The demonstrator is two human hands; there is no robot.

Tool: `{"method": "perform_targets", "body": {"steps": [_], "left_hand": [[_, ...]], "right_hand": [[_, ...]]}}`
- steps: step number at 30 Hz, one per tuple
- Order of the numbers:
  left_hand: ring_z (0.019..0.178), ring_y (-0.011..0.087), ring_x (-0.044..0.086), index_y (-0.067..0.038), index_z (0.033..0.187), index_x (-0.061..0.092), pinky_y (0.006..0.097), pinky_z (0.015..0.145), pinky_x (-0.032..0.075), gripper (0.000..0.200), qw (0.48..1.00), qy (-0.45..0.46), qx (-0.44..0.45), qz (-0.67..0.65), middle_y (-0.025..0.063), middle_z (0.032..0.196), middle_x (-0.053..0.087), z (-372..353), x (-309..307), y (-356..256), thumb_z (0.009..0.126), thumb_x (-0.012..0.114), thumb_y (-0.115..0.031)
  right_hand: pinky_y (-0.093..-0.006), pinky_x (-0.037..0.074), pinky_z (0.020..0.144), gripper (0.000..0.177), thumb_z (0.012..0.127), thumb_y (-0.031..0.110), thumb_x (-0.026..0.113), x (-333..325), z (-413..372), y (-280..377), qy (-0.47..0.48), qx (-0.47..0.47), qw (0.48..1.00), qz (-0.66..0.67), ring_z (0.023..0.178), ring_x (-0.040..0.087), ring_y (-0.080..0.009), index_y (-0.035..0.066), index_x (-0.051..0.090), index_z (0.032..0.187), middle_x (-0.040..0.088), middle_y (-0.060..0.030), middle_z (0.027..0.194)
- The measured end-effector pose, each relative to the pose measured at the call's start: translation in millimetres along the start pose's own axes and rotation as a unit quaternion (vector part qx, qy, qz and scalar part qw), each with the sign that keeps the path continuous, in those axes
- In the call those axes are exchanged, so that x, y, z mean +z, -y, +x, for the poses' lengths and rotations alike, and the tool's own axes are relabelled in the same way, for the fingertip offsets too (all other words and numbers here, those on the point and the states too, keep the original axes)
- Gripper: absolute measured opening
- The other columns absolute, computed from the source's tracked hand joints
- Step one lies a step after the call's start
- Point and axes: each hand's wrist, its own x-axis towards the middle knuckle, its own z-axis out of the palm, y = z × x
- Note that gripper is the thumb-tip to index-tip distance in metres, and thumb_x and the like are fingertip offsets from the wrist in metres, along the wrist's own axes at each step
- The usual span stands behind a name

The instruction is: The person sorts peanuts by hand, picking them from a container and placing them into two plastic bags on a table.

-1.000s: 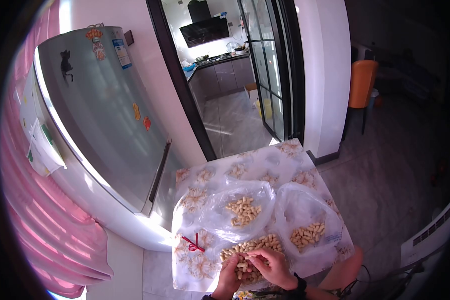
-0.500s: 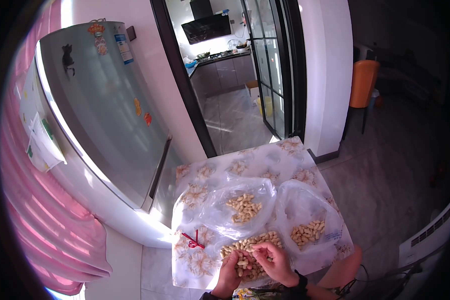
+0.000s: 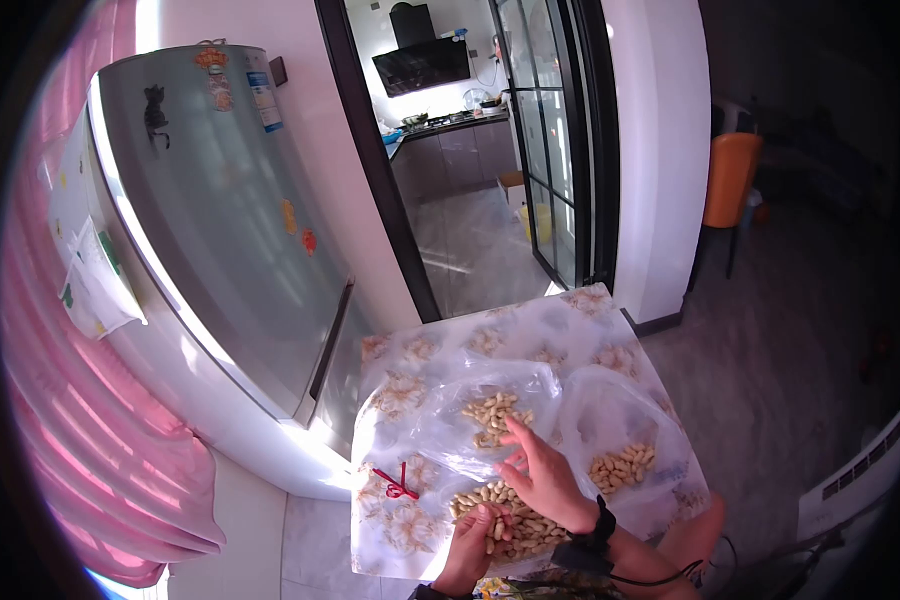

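Observation:
Peanuts in their shells lie in a near pile at the table's front edge. My left hand is closed around peanuts at the left of this pile. Over the near edge of the left clear plastic bag is my right hand, its fingers apart and nothing visible in them. The peanuts in that bag sit just beyond my right fingertips. A second clear bag on the right holds more peanuts.
Red scissors lie on the flowered tablecloth at the left. A fridge stands left of the table. Beyond are a glass door and a kitchen. An orange chair stands at the right.
My right hand has moved up and away from my left hand, from the near pile to the left bag, and its fingers have opened. The view has shifted slightly.

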Motion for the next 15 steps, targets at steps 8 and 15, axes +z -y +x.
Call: {"method": "perform_targets", "body": {"steps": [8, 15], "left_hand": [[0.063, 0.0079, 0.057, -0.002, 0.105, 0.063, 0.0199, 0.057, 0.045, 0.032, 0.973, -0.023, 0.103, 0.205, 0.0007, 0.075, 0.061, -1.3, 2.4, -12.7, 0.102, 0.051, -0.032], [0.067, 0.0327, 0.063, -0.004, 0.101, 0.066, 0.0375, 0.060, 0.048, 0.022, 0.839, -0.027, 0.214, 0.499, 0.0185, 0.080, 0.064, 2.6, -2.6, -17.3, 0.093, 0.063, -0.025]], "right_hand": [[-0.0326, 0.053, 0.071, 0.018, 0.089, 0.012, 0.068, -2.8, -50.4, 8.2, 0.123, -0.043, 0.991, 0.032, 0.085, 0.067, -0.0248, 0.004, 0.068, 0.106, 0.066, -0.0101, 0.098], [-0.0340, 0.051, 0.073, 0.032, 0.087, 0.011, 0.069, -4.2, -64.3, -12.3, 0.136, -0.047, 0.989, 0.032, 0.085, 0.065, -0.0254, 0.008, 0.064, 0.119, 0.063, -0.0092, 0.095]]}}
